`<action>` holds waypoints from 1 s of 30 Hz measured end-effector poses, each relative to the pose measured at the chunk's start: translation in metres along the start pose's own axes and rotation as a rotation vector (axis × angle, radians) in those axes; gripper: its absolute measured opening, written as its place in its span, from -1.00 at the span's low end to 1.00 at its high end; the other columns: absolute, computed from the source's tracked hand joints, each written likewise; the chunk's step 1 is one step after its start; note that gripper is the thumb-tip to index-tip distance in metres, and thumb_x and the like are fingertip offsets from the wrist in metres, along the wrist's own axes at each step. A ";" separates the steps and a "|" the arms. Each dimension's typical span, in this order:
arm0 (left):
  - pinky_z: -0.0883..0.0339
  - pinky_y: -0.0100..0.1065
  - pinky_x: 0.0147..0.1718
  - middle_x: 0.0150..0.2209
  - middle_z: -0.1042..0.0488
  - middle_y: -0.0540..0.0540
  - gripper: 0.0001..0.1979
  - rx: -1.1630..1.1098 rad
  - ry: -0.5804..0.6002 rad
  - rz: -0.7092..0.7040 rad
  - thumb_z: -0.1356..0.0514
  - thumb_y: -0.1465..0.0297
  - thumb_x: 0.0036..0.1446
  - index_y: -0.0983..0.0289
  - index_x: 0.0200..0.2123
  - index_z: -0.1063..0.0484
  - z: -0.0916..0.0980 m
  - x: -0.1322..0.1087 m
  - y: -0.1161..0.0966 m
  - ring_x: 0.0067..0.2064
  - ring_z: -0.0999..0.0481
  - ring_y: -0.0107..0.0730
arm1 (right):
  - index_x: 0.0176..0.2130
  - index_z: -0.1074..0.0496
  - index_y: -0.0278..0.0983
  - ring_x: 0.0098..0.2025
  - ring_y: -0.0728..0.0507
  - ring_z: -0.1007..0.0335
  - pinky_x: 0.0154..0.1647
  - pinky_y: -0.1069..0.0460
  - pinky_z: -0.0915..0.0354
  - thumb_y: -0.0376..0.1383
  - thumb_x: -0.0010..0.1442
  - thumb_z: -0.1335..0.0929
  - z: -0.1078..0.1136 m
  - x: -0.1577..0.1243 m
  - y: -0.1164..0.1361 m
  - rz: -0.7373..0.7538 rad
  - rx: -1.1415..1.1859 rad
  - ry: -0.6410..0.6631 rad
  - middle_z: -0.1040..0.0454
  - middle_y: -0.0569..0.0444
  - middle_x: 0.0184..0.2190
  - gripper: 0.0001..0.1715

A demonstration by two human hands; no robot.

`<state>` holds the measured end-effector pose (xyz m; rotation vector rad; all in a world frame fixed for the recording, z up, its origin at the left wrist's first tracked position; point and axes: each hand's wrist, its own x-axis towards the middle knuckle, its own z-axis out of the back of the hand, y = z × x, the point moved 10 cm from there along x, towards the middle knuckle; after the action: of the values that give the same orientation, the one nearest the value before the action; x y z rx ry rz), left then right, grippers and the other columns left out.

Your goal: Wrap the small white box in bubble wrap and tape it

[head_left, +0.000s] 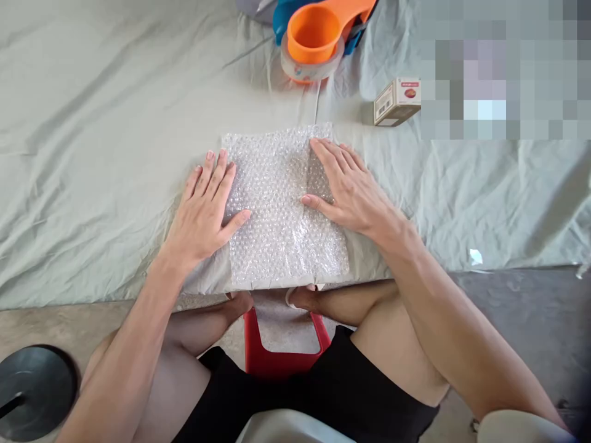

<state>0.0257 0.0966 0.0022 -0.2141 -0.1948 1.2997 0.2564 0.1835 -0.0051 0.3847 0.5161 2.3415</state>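
Bubble wrap sheet flat on the pale cloth, at its near edge. Left hand open, fingers spread, pressing the sheet's left side; right hand open too, palm down on the right side (nothing grasped). Farther back: orange tape dispenser, small carton beside it.

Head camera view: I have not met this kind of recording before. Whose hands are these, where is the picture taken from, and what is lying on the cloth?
The single picture comes from a camera worn on a seated person's head, looking down at their own bare arms. The left hand and the right hand both press flat on a sheet of bubble wrap spread on a pale green cloth. Neither hand grips anything. Further back lie an orange tape dispenser and a small cardboard box. A red stool shows between the knees.
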 end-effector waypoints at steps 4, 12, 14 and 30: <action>0.17 0.30 0.71 0.77 0.22 0.32 -0.13 -0.013 -0.021 -0.029 0.00 0.05 0.67 0.21 0.76 0.36 0.003 -0.001 -0.004 0.79 0.19 0.16 | 0.74 0.03 -0.09 0.80 -0.52 0.20 0.75 -0.60 0.13 0.39 0.56 -0.17 -0.003 0.000 -0.002 -0.041 -0.032 0.011 0.12 -0.12 0.79 0.10; 0.12 0.23 0.71 0.76 0.08 0.25 -0.24 0.003 0.061 -0.030 0.11 0.05 0.68 0.24 0.75 0.13 -0.001 0.003 -0.007 0.78 0.09 0.12 | 0.76 0.13 -0.15 0.82 -0.47 0.26 0.79 -0.52 0.22 0.39 0.57 -0.13 -0.006 0.001 -0.001 -0.036 -0.037 0.031 0.18 -0.09 0.79 0.15; 0.15 0.19 0.71 0.77 0.13 0.21 -0.26 0.022 0.076 -0.013 0.14 0.05 0.68 0.24 0.74 0.06 -0.002 0.004 -0.007 0.79 0.16 0.10 | 0.76 0.14 -0.20 0.81 -0.47 0.23 0.80 -0.50 0.21 0.39 0.57 -0.13 -0.007 0.001 -0.001 -0.035 -0.026 0.029 0.16 -0.12 0.79 0.16; 0.08 0.23 0.70 0.75 -0.02 0.10 -0.26 -0.028 0.050 0.008 0.02 0.06 0.64 0.09 0.74 0.04 0.001 0.005 -0.005 0.76 0.01 0.09 | 0.68 -0.13 -0.11 0.81 -0.37 0.19 0.81 -0.52 0.25 0.25 0.66 -0.04 0.017 0.002 -0.004 -0.058 -0.110 -0.057 0.03 -0.06 0.77 -0.10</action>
<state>0.0314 0.1005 0.0043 -0.2713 -0.1704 1.2991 0.2646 0.1917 0.0085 0.3789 0.3641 2.2843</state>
